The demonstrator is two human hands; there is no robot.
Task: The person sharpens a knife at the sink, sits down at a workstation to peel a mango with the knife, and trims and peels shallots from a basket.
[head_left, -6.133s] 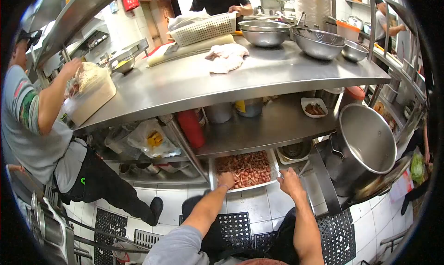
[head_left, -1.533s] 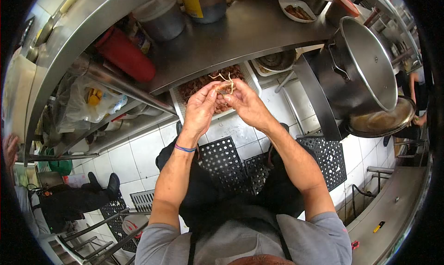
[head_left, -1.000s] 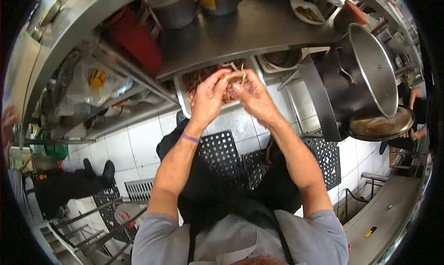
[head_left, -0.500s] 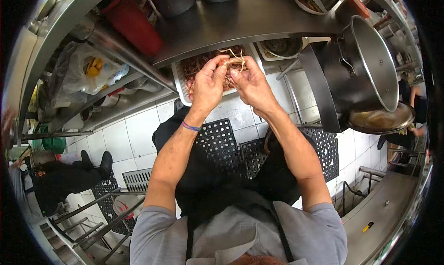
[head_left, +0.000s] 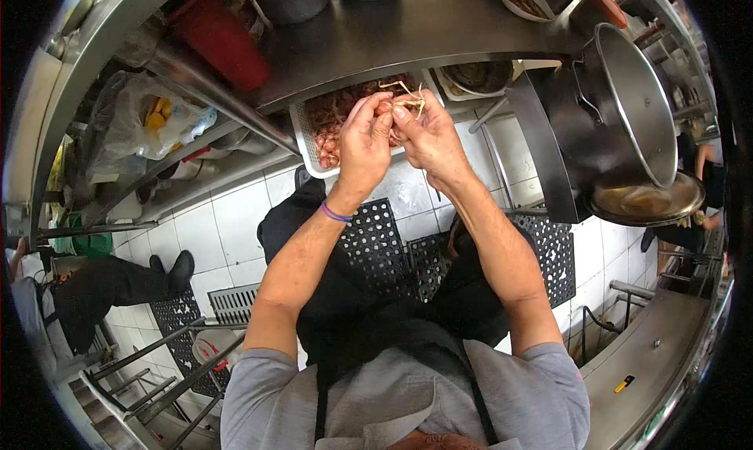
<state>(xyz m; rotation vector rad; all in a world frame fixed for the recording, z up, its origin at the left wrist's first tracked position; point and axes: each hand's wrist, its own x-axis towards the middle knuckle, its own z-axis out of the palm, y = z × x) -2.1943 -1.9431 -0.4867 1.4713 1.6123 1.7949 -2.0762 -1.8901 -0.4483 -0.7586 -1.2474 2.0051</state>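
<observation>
Both my hands are raised together over a white plastic basket (head_left: 301, 140) of small red shallots (head_left: 327, 147). My left hand (head_left: 365, 142) pinches a shallot (head_left: 383, 106) between thumb and fingers. My right hand (head_left: 428, 138) has its thumb and fingers closed on the same shallot's dry, pale stalk end (head_left: 407, 102), with thin strands sticking up above the fingers. The hands partly cover the shallot and the middle of the basket.
A steel counter (head_left: 392, 30) overhangs the basket's far side. On the right stands a large steel pot (head_left: 634, 105) beside a round metal lid or pan (head_left: 651, 203). Perforated black mats (head_left: 372, 234) lie on white tiles. Other people's legs (head_left: 118, 281) show at the left.
My hands have turned and shifted slightly, the left moving right, so more shallots show at the basket's near left corner. The shallot stays between both hands. The person at left has shifted.
</observation>
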